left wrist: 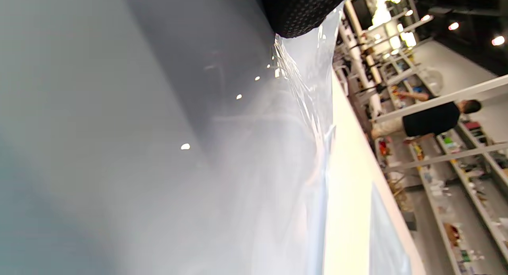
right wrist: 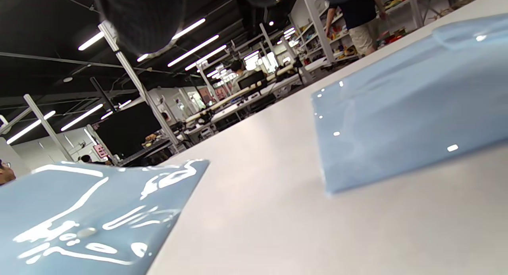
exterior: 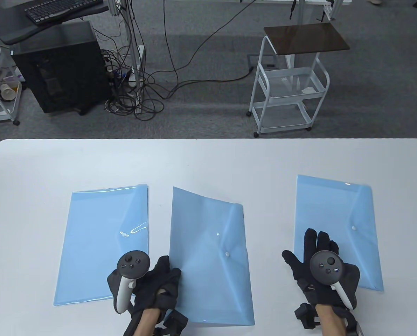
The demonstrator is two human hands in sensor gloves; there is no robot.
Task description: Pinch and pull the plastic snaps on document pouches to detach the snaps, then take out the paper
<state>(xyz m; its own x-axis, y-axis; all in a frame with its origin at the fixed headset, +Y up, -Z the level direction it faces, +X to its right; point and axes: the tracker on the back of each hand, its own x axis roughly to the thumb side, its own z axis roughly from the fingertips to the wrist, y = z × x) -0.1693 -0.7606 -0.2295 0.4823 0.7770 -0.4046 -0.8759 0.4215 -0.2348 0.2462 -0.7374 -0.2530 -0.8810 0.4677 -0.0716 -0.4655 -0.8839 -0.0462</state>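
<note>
The white surface [exterior: 208, 161] is stretching across the table view and carrying three blue document pouches. The middle pouch [exterior: 208, 252] is lying tilted, its left edge lifting off the surface, with its white snap [exterior: 227, 254] showing at the flap tip. The left pouch [exterior: 99, 241] is lying flat beside it, and the right pouch [exterior: 338, 224] is sitting well apart. The left hand [exterior: 157, 280] is curling its fingers over the middle pouch's lower left edge and gripping it. The right hand [exterior: 320, 266] is lying with fingers straight and spread, released, resting over the right pouch's lower left corner. The right pouch's snap [exterior: 353, 228] is sitting just beyond its fingertips.
</note>
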